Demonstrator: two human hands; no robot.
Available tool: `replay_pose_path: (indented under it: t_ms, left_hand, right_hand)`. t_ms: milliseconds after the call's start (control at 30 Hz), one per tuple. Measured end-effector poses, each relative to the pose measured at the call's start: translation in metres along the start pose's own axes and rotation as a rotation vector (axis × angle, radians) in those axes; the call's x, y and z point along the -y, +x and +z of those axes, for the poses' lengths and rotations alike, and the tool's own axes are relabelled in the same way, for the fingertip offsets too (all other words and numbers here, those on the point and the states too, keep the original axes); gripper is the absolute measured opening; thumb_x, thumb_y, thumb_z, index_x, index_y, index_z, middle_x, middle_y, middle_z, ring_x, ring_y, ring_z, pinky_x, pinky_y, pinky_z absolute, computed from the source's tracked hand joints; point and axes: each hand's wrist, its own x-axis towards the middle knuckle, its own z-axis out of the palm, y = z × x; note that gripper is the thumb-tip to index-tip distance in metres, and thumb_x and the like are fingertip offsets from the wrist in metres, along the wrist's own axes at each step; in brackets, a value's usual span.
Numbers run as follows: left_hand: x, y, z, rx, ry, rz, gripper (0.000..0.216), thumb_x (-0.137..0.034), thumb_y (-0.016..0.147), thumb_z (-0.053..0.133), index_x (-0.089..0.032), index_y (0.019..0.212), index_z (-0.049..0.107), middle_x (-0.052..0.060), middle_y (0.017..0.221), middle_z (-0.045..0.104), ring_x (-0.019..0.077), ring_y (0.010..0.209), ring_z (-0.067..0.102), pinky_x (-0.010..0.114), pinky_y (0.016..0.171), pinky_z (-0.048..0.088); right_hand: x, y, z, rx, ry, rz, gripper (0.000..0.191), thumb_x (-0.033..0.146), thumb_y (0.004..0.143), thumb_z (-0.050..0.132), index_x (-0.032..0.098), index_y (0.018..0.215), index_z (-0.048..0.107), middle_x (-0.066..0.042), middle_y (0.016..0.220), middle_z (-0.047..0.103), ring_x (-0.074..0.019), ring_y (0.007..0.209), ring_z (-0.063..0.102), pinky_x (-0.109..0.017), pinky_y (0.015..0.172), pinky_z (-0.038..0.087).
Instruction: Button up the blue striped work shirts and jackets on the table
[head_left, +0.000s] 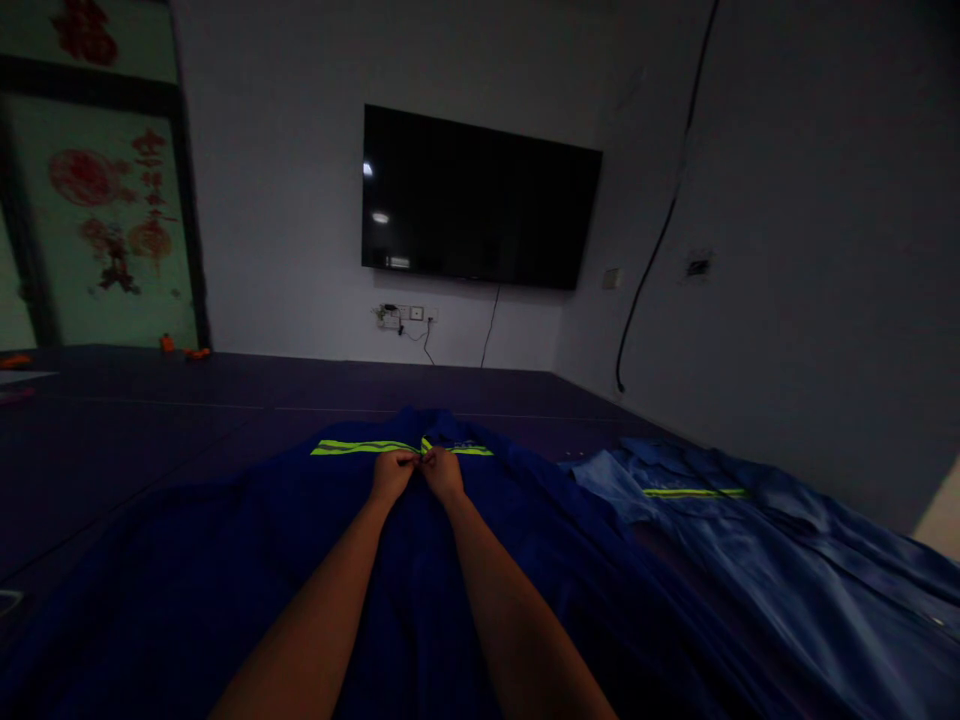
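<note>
A dark blue work jacket (247, 530) with a yellow-green reflective stripe (352, 448) across the chest lies spread out before me, its collar at the far end. My left hand (394, 475) pinches the jacket's front at the stripe. Close beside it, fingertips nearly meeting, my right hand (442, 472) pinches the other front edge, where a bit of stripe stands up. Any button or zip between the fingers is too small and dark to make out.
A second, lighter blue garment (720, 540) with a reflective stripe lies to the right, near the wall. A television (480, 200) hangs on the far wall above sockets (405, 315). A black cable (660, 235) dangles at the right. Small orange objects (196, 353) lie by the glass door (112, 220).
</note>
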Motion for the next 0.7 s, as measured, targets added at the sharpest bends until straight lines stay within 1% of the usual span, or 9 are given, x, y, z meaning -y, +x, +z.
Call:
replay_pose_path:
  t_ms: [133, 300, 433, 567, 700]
  left_hand:
    - [0.0, -0.001, 0.0, 0.015, -0.025, 0.0, 0.01, -0.018, 0.061, 0.059, -0.018, 0.063, 0.069, 0.004, 0.072, 0.069, 0.0204, 0.076, 0.063, 0.033, 0.077, 0.047]
    - [0.003, 0.0, 0.001, -0.014, -0.065, -0.04, 0.01, -0.019, 0.057, 0.064, -0.017, 0.066, 0.069, 0.005, 0.071, 0.069, 0.0204, 0.075, 0.063, 0.032, 0.074, 0.047]
    - [0.007, 0.003, 0.002, -0.055, -0.089, -0.062, 0.012, -0.013, 0.058, 0.061, -0.016, 0.067, 0.068, 0.005, 0.072, 0.069, 0.0191, 0.075, 0.063, 0.031, 0.074, 0.047]
    - [0.008, 0.003, 0.002, -0.081, -0.143, -0.068, 0.023, -0.005, 0.057, 0.052, -0.016, 0.071, 0.067, 0.004, 0.075, 0.069, 0.0169, 0.076, 0.063, 0.029, 0.074, 0.048]
    - [0.007, 0.002, 0.003, -0.088, -0.211, -0.088, 0.025, -0.005, 0.058, 0.051, -0.015, 0.074, 0.067, 0.004, 0.075, 0.069, 0.0155, 0.073, 0.063, 0.028, 0.072, 0.049]
  right_hand:
    - [0.002, -0.003, -0.002, 0.002, -0.039, -0.004, 0.004, 0.017, 0.07, 0.059, 0.016, 0.073, 0.062, -0.004, 0.069, 0.065, -0.0134, 0.066, 0.059, -0.019, 0.055, 0.036]
    - [0.007, -0.008, -0.007, 0.008, -0.102, 0.002, 0.006, 0.021, 0.069, 0.06, 0.019, 0.075, 0.062, -0.003, 0.072, 0.066, -0.0143, 0.068, 0.06, -0.019, 0.054, 0.034]
    - [0.011, -0.01, -0.01, 0.016, -0.111, -0.01, 0.005, 0.024, 0.07, 0.061, 0.02, 0.073, 0.061, -0.002, 0.072, 0.066, -0.0138, 0.068, 0.06, -0.019, 0.052, 0.033]
    - [0.013, -0.012, -0.011, 0.024, -0.06, -0.016, 0.009, 0.028, 0.069, 0.063, 0.02, 0.072, 0.062, -0.001, 0.069, 0.066, -0.0127, 0.065, 0.06, -0.018, 0.051, 0.033]
    - [0.012, -0.011, -0.009, 0.012, 0.011, -0.002, 0.014, 0.031, 0.066, 0.065, 0.018, 0.072, 0.062, -0.001, 0.064, 0.064, -0.0116, 0.06, 0.059, -0.018, 0.05, 0.035]
